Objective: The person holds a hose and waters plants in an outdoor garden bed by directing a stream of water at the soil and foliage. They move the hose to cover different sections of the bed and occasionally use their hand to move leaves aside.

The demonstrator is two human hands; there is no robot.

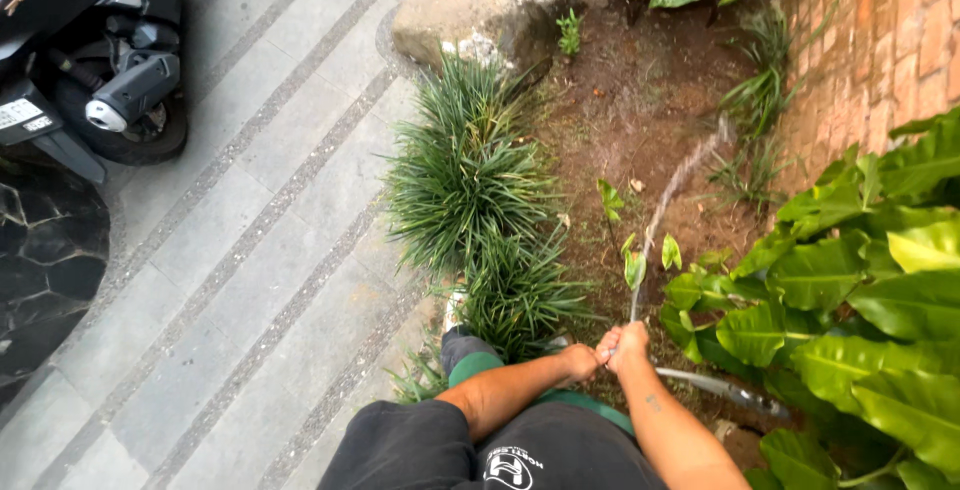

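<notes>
The right hand (pixel 628 342) is curled shut around the end of a hose (pixel 715 386), thumb pressed at the mouth. The hose trails off toward four o'clock, passing under the big leaves. The left hand (pixel 580 360) is just beside it at nine o'clock, closed in a loose fist and touching the right hand; whether it grips the hose itself I cannot tell. A thin stream of water (pixel 672 195) leaves the right hand and arcs toward one o'clock, landing on the bare soil (pixel 640 100) near the brick wall (pixel 880 50).

At ten o'clock from the hands stand two clumps of grassy plants (pixel 465 175), along the edge of the paving (pixel 270 220). Small seedlings (pixel 634 265) sit at twelve o'clock, close to the stream. Broad green leaves (pixel 850 300) fill the three o'clock side. A large rock (pixel 470 15) lies at the far end of the bed, at eleven o'clock, and a parked scooter (pixel 95 60) stands well apart, far toward ten o'clock on the pavement.
</notes>
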